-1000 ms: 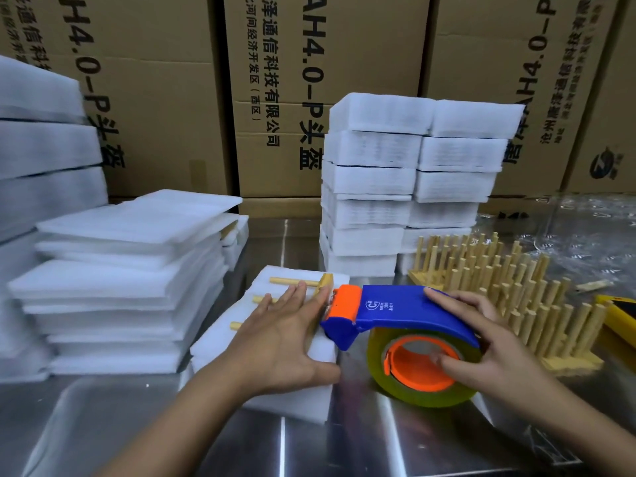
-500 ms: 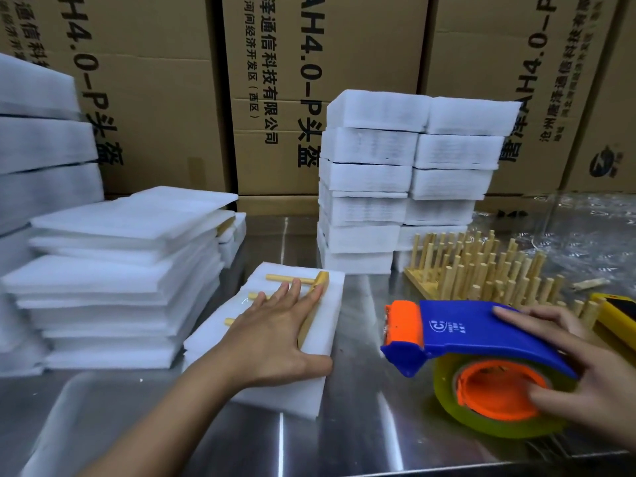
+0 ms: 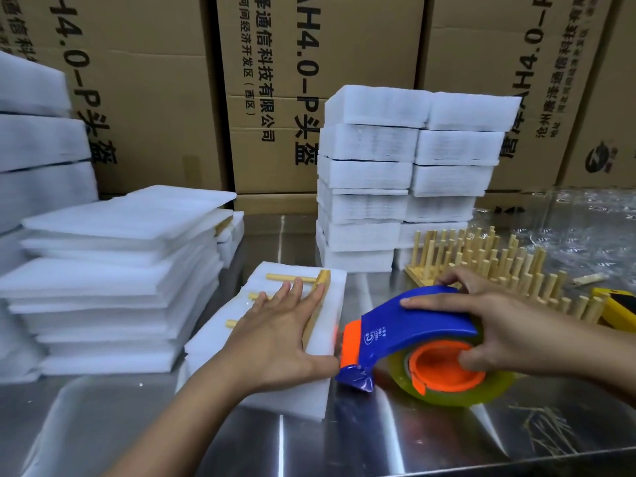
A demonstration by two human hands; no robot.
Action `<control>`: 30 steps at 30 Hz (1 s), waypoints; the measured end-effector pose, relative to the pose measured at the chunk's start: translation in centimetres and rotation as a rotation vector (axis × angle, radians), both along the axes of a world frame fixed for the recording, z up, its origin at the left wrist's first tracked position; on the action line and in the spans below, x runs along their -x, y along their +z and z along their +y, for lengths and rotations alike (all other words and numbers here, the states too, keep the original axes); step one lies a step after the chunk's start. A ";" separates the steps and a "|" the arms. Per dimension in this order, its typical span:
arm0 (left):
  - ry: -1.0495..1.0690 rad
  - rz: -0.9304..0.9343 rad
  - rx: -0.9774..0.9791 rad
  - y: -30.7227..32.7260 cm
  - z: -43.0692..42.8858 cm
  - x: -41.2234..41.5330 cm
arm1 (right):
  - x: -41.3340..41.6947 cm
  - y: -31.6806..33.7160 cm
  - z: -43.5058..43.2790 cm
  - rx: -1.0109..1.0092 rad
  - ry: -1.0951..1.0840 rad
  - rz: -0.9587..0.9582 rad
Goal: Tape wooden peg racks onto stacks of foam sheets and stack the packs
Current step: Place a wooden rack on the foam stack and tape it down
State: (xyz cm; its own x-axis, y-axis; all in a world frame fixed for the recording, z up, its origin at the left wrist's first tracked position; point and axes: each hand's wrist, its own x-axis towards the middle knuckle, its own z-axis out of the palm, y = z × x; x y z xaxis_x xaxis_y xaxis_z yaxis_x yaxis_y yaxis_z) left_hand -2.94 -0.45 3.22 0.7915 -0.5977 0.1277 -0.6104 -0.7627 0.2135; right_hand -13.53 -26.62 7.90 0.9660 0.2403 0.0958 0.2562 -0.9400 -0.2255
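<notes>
Wooden peg rack (image 3: 322,282) runs front-to-back, pegs (image 3: 290,278) leftward.

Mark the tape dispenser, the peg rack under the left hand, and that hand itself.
tape dispenser (image 3: 413,318), head view, blue cover.
peg rack (image 3: 289,278), head view, farthest peg.
left hand (image 3: 275,333), head view, back of the hand.

One left hand (image 3: 275,342), one right hand (image 3: 509,325), one tape dispenser (image 3: 413,321), one peg rack (image 3: 322,282) lying flat.
</notes>
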 end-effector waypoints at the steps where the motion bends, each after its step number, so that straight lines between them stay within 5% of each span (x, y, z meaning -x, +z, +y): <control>1: 0.000 -0.001 0.005 -0.1 0.0 0.0 | -0.3 0.0 0.2 -0.009 0.006 0.008; 30: 0.008 -0.083 0.036 -0.8 -0.1 -0.1 | -3.6 1.8 0.9 -0.094 0.012 0.229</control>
State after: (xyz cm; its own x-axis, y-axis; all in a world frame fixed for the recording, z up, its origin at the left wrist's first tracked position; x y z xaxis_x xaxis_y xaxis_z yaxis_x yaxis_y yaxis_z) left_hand -2.88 -0.57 2.38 0.7817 -0.5854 0.2149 -0.6214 -0.7601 0.1897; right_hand -9.88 -25.74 9.71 0.9621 0.2526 -0.1026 0.1998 -0.9092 -0.3653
